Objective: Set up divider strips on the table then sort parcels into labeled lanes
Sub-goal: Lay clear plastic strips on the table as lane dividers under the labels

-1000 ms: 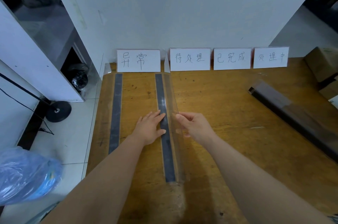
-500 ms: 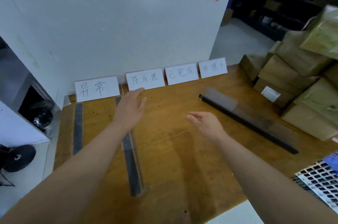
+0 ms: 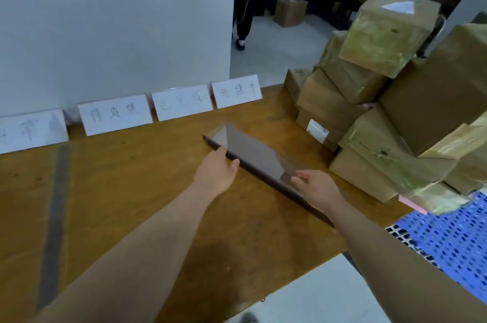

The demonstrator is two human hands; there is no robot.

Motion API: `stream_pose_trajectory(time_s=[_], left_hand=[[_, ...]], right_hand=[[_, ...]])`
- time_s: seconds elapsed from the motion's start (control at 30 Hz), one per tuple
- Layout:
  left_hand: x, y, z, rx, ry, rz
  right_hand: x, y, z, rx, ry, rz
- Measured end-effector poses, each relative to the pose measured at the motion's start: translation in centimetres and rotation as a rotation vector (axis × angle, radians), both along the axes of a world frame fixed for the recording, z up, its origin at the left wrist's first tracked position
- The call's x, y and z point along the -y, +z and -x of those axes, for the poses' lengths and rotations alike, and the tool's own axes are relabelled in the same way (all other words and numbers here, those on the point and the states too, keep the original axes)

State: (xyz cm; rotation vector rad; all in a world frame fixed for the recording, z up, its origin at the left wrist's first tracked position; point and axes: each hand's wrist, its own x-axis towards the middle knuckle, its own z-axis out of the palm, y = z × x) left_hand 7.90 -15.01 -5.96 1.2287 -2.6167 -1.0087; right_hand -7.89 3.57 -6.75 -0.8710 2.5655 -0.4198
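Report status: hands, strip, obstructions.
Left hand open, touching the far end of the divider strip. Right hand open at its middle, no grip yet. Strip diagonal on the table. Stacked parcels close behind it.

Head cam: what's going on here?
A person has both hands at a dark divider strip lying diagonally on the table, next to the stacked parcels. The left hand is at its far end and the right hand nearer the middle; blur hides whether either grips it. Another strip lies flat at the left, below the label cards. No parcel is in a lane yet.
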Motion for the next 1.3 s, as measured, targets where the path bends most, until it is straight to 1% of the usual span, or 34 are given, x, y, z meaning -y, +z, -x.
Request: stream_pose_trajectory(time_s=[0.17,0.3,0.37,0.47,0.57,0.63,0.73,0.87,0.97,1.07,1.13,1.23,1.3], left_hand=[[-3.2,-2.9,6.2,0.029,0.197,-0.200],[-4.1,-4.9,9.4,0.029,0.330,-0.322],[-4.2,-5.8,10.4,0.016,0.381,-0.398],[-4.5,-7.1,10.8,-0.090,0.451,-0.489],[-4.8,-7.9,10.3,-0.183,0.535,-0.545],[-5.0,-8.0,9.7,-0.211,0.595,-0.584],[-5.3,-7.8,8.7,-0.216,0.634,-0.625],[-5.5,-8.0,7.3,-0.199,0.641,-0.621],[-5.5,-8.4,6.5,-0.211,0.645,-0.633],[-5.5,-8.7,6.6,-0.186,0.626,-0.603],[-5.3,-8.8,7.2,-0.180,0.555,-0.608],[-5.4,-8.5,8.1,-0.160,0.390,-0.600],[-5.7,-8.3,8.5,-0.122,0.285,-0.569]], right_hand=[[-2.1,-2.9,4.1,0.057,0.014,-0.080],[-2.7,-4.5,6.4,0.043,0.041,-0.106],[-2.9,-5.2,7.3,0.068,0.058,-0.121],[-3.1,-6.0,8.2,0.101,0.068,-0.152],[-3.2,-6.3,8.4,0.063,0.067,-0.181],[-3.3,-6.3,8.4,0.039,0.052,-0.167],[-3.2,-6.1,7.9,0.122,0.005,-0.105],[-3.1,-5.2,7.8,0.150,-0.058,-0.043],[-3.2,-4.1,7.9,0.218,-0.071,0.050],[-3.4,-2.5,7.6,0.153,0.002,0.101],[-3.7,-1.5,7.2,0.074,0.048,0.106],[-4.3,-0.7,6.8,-0.022,0.075,0.098],[-4.7,-0.3,6.5,-0.016,0.080,0.159]])
